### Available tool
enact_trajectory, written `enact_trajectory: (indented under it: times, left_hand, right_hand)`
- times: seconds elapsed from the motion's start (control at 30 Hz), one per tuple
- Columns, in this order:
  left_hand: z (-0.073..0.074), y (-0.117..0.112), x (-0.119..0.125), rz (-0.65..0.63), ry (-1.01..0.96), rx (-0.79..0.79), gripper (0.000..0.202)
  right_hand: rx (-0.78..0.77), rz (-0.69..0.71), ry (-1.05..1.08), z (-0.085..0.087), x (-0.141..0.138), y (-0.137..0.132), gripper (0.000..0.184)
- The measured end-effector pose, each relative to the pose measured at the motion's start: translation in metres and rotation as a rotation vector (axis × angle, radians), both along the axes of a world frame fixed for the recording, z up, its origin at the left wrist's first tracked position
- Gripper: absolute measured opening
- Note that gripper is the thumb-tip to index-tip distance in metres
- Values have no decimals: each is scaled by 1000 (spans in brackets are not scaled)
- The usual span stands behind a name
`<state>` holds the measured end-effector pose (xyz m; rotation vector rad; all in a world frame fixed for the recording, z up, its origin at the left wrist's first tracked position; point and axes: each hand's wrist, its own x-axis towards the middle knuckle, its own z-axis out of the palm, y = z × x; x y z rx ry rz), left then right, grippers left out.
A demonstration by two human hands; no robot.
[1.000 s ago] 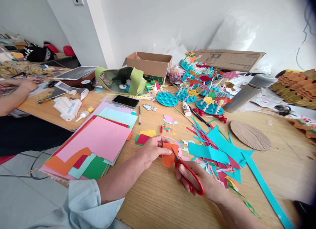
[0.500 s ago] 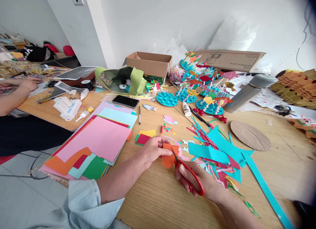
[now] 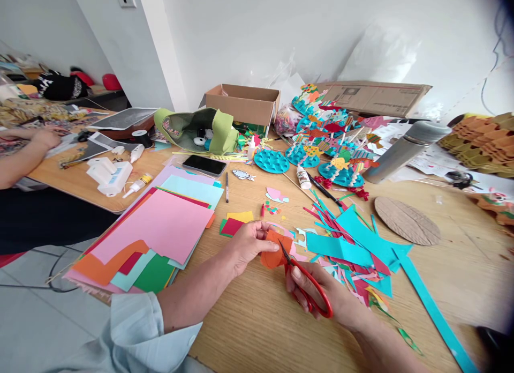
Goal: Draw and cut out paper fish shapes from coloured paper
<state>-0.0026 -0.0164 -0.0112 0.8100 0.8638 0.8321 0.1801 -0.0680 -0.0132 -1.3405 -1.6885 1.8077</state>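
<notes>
My left hand (image 3: 252, 244) pinches a small piece of orange paper (image 3: 272, 256) above the table, thumb on top. A curved line is drawn on the paper, and its lower edge is rounded. In my right hand (image 3: 317, 287) is a pair of red-handled scissors (image 3: 327, 303), fingers in the loops. The dark blades meet the paper's right side. Just beyond my left hand lie small yellow, red and green paper squares (image 3: 240, 217) and a red pen (image 3: 262, 210). Blue and red paper scraps (image 3: 341, 247) spread out to the right of the scissors.
A stack of coloured paper (image 3: 160, 223) lies left. Behind are a phone (image 3: 204, 165), a green bag (image 3: 196, 129), a cardboard box (image 3: 243, 102) and blue fish decorations (image 3: 341, 172). A metal flask (image 3: 405, 150) and cardboard oval (image 3: 407, 220) are right. Another person's hand (image 3: 46, 139) is far left.
The orange paper has turned slightly in my left hand, and its lower corner now looks rounded off. The scissors stay at its right side. Both hands have barely moved.
</notes>
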Motion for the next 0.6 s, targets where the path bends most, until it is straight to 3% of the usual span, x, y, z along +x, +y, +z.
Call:
enact_trajectory:
  times: [0.6]
  left_hand:
    - [1, 0, -1, -14, 59, -7, 38]
  right_hand:
    - [-14, -11, 9, -2, -1, 0, 63]
